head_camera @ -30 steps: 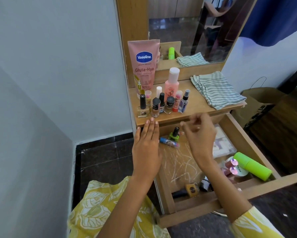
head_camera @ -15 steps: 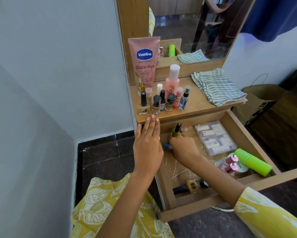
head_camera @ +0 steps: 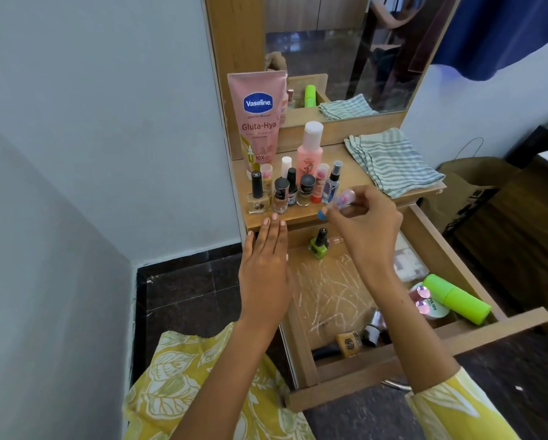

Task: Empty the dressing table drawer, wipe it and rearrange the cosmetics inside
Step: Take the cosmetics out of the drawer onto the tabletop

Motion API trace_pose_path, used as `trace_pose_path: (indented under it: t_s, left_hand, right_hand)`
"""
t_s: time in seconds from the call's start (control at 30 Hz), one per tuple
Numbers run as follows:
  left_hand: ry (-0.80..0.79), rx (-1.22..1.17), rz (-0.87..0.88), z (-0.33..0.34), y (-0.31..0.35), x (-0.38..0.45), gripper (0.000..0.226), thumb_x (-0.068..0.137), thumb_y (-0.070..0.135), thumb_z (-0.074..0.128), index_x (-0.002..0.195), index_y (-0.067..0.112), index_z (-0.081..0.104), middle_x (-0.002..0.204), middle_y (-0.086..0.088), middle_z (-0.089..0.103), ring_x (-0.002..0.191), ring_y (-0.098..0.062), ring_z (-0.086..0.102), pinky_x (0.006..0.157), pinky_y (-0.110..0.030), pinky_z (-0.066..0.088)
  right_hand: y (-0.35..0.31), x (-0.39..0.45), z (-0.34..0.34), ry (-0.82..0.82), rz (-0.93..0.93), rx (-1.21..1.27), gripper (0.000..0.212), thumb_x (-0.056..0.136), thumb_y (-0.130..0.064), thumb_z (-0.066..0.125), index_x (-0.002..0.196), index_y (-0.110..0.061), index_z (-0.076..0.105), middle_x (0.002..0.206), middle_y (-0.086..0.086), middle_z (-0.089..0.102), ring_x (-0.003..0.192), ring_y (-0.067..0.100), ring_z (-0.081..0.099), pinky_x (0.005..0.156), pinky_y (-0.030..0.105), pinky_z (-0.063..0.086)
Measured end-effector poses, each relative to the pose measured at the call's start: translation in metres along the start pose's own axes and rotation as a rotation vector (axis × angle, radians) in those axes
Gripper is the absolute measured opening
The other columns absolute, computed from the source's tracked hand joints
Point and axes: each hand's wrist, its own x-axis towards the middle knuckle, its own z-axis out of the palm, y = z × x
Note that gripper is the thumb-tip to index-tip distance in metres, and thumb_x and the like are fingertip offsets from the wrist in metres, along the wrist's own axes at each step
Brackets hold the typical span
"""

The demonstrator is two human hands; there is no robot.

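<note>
The wooden drawer (head_camera: 425, 344) stands pulled out below the dressing table top (head_camera: 355, 182). My right hand (head_camera: 366, 223) pinches a small pink-and-blue tube (head_camera: 342, 200) just above the top's front edge, beside a row of small bottles (head_camera: 293, 192). My left hand (head_camera: 266, 265) lies flat with straight fingers on the drawer's left side, fingertips at the top's edge. A green nail polish (head_camera: 318, 244) stands upright at the back of the drawer. A lime green bottle (head_camera: 456, 298), a round jar (head_camera: 431, 308) and a yellow nail polish (head_camera: 349, 342) lie in it.
A pink Vaseline tube (head_camera: 258, 122) and a pink bottle (head_camera: 310, 150) stand on the top by the mirror (head_camera: 345, 52). A striped cloth (head_camera: 393, 161) lies folded at the right. A clear box (head_camera: 407, 265) sits in the drawer. A paper bag (head_camera: 469, 188) stands at the right.
My right hand reached into the back of the drawer, took the small tube lying beside the green nail polish, and lifted it up to the table top. My left hand stayed put.
</note>
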Motion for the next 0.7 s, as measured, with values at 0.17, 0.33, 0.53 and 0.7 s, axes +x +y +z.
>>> trace_pose_path:
  t_s: [0.17,0.33,0.53,0.7]
  left_hand:
    - [-0.006,0.011,-0.005,0.0,0.0,0.0,0.058,0.077,0.009,0.071,0.132,0.005,0.052,0.138,-0.012,0.049,0.129,-0.024,0.045,0.107,-0.045,0.026]
    - [0.014,0.013,0.0,0.0,0.0,0.0,0.058,0.076,0.009,0.073,0.131,0.004,0.053,0.137,-0.012,0.05,0.129,-0.024,0.046,0.106,-0.046,0.027]
    - [0.014,0.016,-0.006,0.001,0.001,-0.001,0.058,0.076,0.009,0.074,0.13,0.005,0.054,0.137,-0.011,0.051,0.129,-0.023,0.046,0.107,-0.045,0.026]
    - [0.007,-0.002,-0.009,0.002,0.001,0.0,0.057,0.079,0.008,0.071,0.132,0.005,0.051,0.139,-0.011,0.049,0.131,-0.023,0.043,0.108,-0.044,0.027]
  right_hand:
    - [0.003,0.001,0.019,0.125,-0.013,0.039,0.02,0.073,-0.013,0.079,0.088,-0.015,0.066,0.075,-0.013,0.064,0.07,0.0,0.064,0.068,0.017,0.054]
    - [0.006,0.003,0.032,0.136,-0.051,-0.104,0.021,0.075,-0.021,0.078,0.093,-0.012,0.071,0.082,-0.007,0.069,0.073,0.003,0.063,0.072,0.025,0.055]
    - [0.01,0.001,0.04,0.118,-0.032,-0.109,0.026,0.076,-0.019,0.079,0.098,-0.009,0.071,0.088,0.0,0.073,0.075,0.005,0.065,0.075,0.025,0.056]
    - [0.011,0.003,0.041,0.108,-0.022,-0.1,0.027,0.074,-0.019,0.08,0.097,-0.01,0.07,0.088,-0.002,0.072,0.075,0.003,0.065,0.074,0.02,0.055]
